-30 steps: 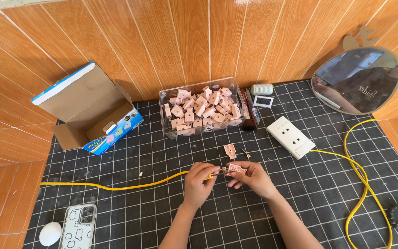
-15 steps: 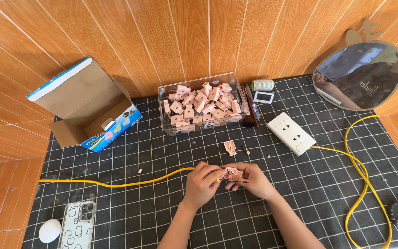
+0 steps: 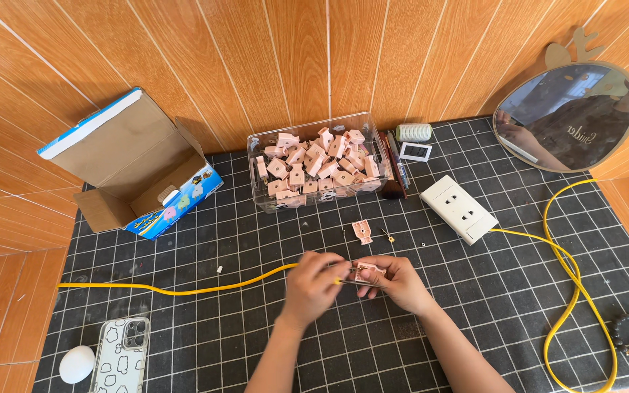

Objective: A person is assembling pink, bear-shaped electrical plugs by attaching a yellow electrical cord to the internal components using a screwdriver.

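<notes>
black gridded mat (image 3: pixel 256 342) bears clear parts tub (image 3: pixel 319 164), white socket (image 3: pixel 459 208), phone (image 3: pixel 120 356).

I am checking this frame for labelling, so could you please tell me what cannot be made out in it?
- Head view: the small pink plastic part is mostly covered by the fingers of the right hand.
- Head view: the end of the yellow cable is hidden under the left hand.
- Head view: the tiny metal bits on the black gridded mat are too small to identify.

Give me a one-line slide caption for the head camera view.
Two hands, left hand and right hand, join a yellow cable to a small pink part over a black grid mat.
</notes>
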